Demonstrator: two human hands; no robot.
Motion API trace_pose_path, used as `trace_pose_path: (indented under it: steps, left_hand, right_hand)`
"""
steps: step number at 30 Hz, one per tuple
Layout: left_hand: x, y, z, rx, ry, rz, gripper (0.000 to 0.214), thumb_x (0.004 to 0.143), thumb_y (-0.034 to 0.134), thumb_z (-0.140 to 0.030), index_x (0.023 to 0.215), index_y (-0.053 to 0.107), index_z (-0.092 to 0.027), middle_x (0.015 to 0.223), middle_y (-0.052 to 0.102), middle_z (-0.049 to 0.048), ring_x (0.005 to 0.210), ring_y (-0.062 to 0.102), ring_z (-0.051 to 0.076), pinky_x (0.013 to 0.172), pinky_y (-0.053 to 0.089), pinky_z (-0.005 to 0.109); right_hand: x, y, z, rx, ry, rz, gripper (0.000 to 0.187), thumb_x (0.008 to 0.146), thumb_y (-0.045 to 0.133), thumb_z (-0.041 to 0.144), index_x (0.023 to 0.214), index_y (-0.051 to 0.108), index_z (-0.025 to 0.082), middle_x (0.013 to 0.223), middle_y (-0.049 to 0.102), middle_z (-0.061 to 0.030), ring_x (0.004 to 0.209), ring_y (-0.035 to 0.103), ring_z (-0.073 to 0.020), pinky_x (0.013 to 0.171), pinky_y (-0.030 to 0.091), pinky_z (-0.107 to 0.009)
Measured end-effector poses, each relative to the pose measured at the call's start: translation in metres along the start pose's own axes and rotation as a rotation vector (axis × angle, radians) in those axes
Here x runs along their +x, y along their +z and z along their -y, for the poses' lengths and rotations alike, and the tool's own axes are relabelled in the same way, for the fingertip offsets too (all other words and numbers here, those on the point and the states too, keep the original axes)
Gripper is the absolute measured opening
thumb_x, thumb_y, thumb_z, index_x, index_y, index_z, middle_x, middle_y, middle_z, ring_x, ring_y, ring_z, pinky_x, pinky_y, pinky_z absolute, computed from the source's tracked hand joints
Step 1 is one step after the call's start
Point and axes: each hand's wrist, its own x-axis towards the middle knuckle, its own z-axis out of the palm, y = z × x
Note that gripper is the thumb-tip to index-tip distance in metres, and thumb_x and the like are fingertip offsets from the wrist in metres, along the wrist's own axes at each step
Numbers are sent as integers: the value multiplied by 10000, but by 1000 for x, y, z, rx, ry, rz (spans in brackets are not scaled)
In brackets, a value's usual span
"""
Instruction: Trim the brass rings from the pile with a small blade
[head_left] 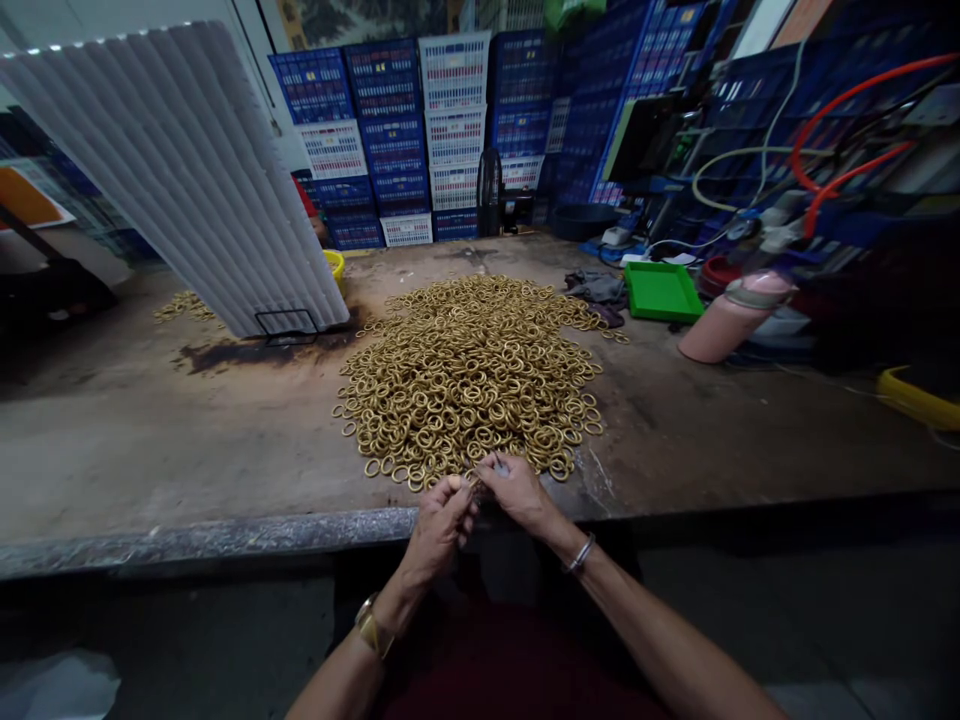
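Observation:
A broad heap of brass-coloured metal rings lies on the worn workbench in front of me. At the near edge of the heap, my left hand is closed, with what looks like one ring pinched at its fingertips. Close against it, my right hand is also closed, its fingertips meeting those of the left. Something small and dark shows at the right fingers, too small to name. Both hands are just above the bench's front edge, with loose rings right beyond them.
A corrugated pale plastic panel stands upright in a wire holder at the left. A green tray, dark cloth and pink bottle are on the right. Stacked blue and white crates line the back, near a small fan.

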Motion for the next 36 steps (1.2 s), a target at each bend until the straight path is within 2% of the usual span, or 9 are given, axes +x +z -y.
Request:
trace_pose_path:
  steps: [3,8,12,20,23,27,32,36]
  left_hand:
    - [-1,1,-4,-39,-13,-11,327,711,554,-487,765,456,-180,617,471,-53,413,378,32,356,234,136]
    - [-1,3,-5,-37,9,-20,348,691,567,-502,744,464,-174,625,477,-45,419,377,33,362,235,142]
    - [-1,2,-3,22,44,-36,343,716,534,-511,742,463,-176,621,484,-41,425,382,39,376,248,148]
    - [-2,-5,-3,118,101,-17,324,732,543,-474,675,449,-169,554,464,-50,423,373,40,409,270,160]
    - [-10,-5,-5,41,55,15,309,740,543,-461,684,446,-173,559,467,-56,412,364,33,398,255,155]
    - [-21,-4,-10,-136,-24,79,285,737,558,-444,725,447,-182,627,513,-39,411,376,34,373,242,154]
    - [-17,-9,-7,-304,-32,-7,270,742,569,-397,726,486,-140,781,559,27,458,401,34,372,258,159]
    - [-14,-15,-3,-397,-31,-10,203,756,555,-345,775,506,-148,738,555,17,452,412,46,377,265,168]
  right_hand:
    - [-2,-1,-3,-166,-98,-28,185,741,440,266,616,529,164,541,485,25,511,403,-86,497,319,-189]
    - [-13,-1,-6,-531,-294,91,131,722,435,162,666,552,176,584,545,4,518,421,-98,506,266,-208]
    - [-17,0,-5,-642,-309,118,150,681,429,110,700,560,181,625,580,-11,543,455,-111,517,245,-218]
    - [-15,-2,-2,-690,-269,232,155,687,435,114,734,569,178,648,609,-23,559,483,-117,516,230,-224]
    - [-11,-3,-4,-754,-229,187,171,697,440,122,773,580,183,684,623,-29,600,514,-127,530,236,-229]
    - [-3,-4,-9,-784,-205,59,170,739,437,136,817,578,189,726,633,-32,645,540,-131,557,256,-226]
    - [11,4,1,-775,-250,-107,133,807,448,243,858,561,195,734,637,-28,664,569,-133,580,278,-222]
    - [23,15,17,-854,-242,-108,189,828,441,342,900,549,203,785,651,-35,698,592,-141,587,292,-224]
